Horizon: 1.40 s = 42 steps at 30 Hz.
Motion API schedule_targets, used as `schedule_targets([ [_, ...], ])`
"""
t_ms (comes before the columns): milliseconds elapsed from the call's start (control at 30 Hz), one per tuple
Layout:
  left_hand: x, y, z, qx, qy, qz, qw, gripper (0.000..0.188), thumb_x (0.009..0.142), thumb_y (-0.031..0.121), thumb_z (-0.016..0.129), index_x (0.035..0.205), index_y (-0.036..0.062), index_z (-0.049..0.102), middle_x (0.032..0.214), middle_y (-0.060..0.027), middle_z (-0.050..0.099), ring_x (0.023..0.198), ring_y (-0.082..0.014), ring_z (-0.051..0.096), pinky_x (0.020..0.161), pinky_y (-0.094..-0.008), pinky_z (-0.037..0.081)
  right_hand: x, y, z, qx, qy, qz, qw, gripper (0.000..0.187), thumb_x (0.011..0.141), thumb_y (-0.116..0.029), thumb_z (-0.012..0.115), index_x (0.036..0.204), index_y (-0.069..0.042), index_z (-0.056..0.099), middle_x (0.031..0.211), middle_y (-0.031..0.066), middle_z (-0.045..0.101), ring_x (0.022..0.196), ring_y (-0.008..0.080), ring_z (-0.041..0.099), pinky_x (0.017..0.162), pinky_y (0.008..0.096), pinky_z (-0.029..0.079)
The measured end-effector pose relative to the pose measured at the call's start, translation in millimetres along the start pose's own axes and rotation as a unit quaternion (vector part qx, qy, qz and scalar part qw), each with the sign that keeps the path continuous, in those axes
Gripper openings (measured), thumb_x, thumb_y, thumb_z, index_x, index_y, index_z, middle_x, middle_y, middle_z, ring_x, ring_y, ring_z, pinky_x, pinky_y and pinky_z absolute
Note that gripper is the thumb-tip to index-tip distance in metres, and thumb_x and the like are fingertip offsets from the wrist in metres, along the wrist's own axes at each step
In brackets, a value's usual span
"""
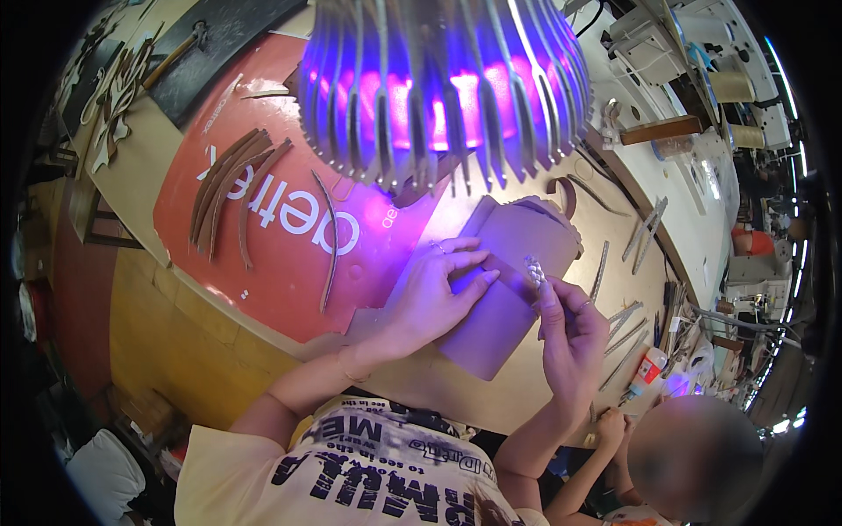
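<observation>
A smooth brown-grey leather panel (491, 337) lies on the table in front of me, tinted purple by the lamp. Across it runs a narrow brown strip (511, 274). My left hand (434, 294) rests on the panel's left side, thumb and forefinger closing on the strip's left end. At the strip's other end, my right hand (570, 333) is closed in a pinch, and a small silvery, braided-looking piece (534, 270) stands out above its fingertips. What lies inside the right hand's curled fingers is hidden.
A finned lamp (443, 96) glowing purple hangs over the table. Several curved brown strips (232, 193) lie on a red sheet (289, 302) at left. A hammer (175, 57) lies far left. At right are thin strips (645, 235), a bottle (647, 368) and a co-worker's hand (611, 427).
</observation>
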State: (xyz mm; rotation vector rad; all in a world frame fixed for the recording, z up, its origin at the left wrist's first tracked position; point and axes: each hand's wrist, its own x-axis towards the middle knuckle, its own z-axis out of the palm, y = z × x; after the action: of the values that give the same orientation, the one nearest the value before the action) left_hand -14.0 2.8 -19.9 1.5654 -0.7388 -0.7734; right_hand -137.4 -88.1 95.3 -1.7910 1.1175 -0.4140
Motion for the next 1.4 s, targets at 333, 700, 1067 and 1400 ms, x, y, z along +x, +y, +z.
schedule_targets([
  [333,10.4,13.9,-16.1,-0.432,-0.079,-0.135,0.888,0.018,0.092,0.003,0.064,0.109,-0.0017,0.063,0.102,-0.0089,0.069,0.089,-0.0103,0.066,0.078,-0.0231,0.054,10.3,1.6,12.6,0.024,-0.065,-0.04,0.997,0.018,0.094,-0.008,0.064,0.106,0.005,0.068,0.078,0.0037,0.067,0.069,0.0055,0.055,0.062,0.0213,0.045],
  [700,8.2,12.2,-16.7,-0.447,-0.09,-0.147,0.878,0.021,0.096,0.011,0.062,0.112,-0.002,0.068,0.103,-0.0072,0.071,0.094,-0.0122,0.066,0.083,-0.0255,0.054,16.7,2.5,25.0,0.033,-0.041,-0.013,0.999,0.016,0.089,-0.006,0.068,0.1,0.006,0.068,0.077,0.0073,0.069,0.064,0.0072,0.059,0.06,0.022,0.048],
  [1067,6.6,15.0,-18.6,-0.434,-0.078,-0.154,0.884,0.022,0.096,0.01,0.061,0.113,-0.0017,0.068,0.103,-0.0078,0.071,0.093,-0.0128,0.066,0.085,-0.0267,0.054,16.9,2.1,24.5,0.075,-0.037,0.013,0.996,0.014,0.09,-0.006,0.068,0.099,0.006,0.068,0.075,0.0017,0.066,0.062,0.0022,0.051,0.055,0.018,0.041],
  [1400,6.0,17.1,-18.0,-0.42,-0.069,-0.148,0.893,0.023,0.095,0.011,0.063,0.113,-0.0022,0.069,0.102,-0.0079,0.071,0.093,-0.0118,0.066,0.084,-0.0258,0.053,17.3,3.7,25.2,0.066,-0.031,0.02,0.997,0.014,0.09,-0.006,0.068,0.098,0.005,0.068,0.075,0.001,0.065,0.061,0.0013,0.049,0.054,0.0177,0.038],
])
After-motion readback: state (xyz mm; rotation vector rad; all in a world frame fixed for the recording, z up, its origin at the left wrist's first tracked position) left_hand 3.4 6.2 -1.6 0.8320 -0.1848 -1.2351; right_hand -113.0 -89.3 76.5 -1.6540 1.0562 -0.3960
